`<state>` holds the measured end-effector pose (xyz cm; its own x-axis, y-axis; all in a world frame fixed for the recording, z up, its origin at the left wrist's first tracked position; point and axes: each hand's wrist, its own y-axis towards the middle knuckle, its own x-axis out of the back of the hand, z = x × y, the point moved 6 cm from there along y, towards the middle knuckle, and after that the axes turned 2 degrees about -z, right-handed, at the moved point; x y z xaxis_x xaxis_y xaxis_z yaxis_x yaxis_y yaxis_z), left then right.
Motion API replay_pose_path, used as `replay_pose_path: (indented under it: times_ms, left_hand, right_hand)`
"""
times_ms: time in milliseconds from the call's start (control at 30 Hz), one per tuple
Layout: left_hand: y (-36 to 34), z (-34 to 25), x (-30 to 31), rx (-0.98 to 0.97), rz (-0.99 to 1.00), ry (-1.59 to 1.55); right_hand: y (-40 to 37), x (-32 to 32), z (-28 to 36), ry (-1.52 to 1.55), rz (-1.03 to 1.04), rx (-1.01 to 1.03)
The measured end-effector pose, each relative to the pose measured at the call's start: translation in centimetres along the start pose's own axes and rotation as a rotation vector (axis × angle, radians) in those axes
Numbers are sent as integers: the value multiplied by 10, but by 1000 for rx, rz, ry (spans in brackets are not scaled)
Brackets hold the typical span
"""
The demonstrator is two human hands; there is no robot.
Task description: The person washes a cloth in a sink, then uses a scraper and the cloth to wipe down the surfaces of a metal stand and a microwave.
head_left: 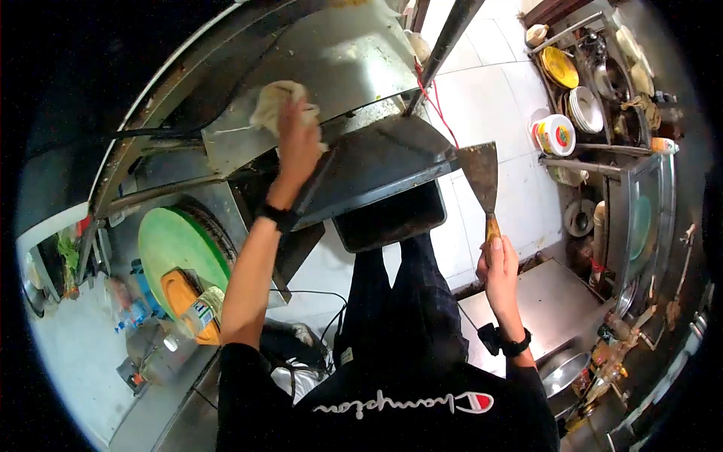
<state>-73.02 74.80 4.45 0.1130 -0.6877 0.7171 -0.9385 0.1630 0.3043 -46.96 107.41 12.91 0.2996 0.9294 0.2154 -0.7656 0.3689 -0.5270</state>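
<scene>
My left hand (298, 143) presses a crumpled cream-coloured cloth (271, 108) onto a metal surface (346, 56) at the upper left. The hand is slightly smeared by motion, and its fingers lie over the cloth. In my right hand (498, 271), held up on the right, is a scraper (482, 177) with a wide, stained blade pointing away from me and a wooden handle. Between my hands lies a dark metal tray-like panel (376, 169), just below the wiped surface. Under it a black bin (395, 222) stands in front of my legs.
A green round board (177, 241) leans at the left near an orange board (181, 290). To the right, a shelf holds a yellow plate (559, 68), white plates (585, 109) and a white tub (557, 135). A dark pole (444, 53) rises beyond the panel. A metal bowl (565, 371) sits lower right.
</scene>
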Motion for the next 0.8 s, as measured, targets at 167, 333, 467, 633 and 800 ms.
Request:
replay_pose_path:
  times_ms: [167,333,467,633,800]
  left_hand:
    - [25,-52,-49,-103,30,-141]
    - [31,-89,-90,12,307,-724]
    - [-4,-143,-133,446,690,-1317]
    - [-37,-156,-138,717,477,-1319]
    - [-47,-170,-55,803,162,-1560]
  right_hand:
    - [-17,19,-12,43,-61,-44]
    - [-32,30,-16,64,-118,-8]
    - [-47,38,1,32,-148,57]
    - [-50,46,44,-8,-171,240]
    - [-34,45,129,-104,-185,512]
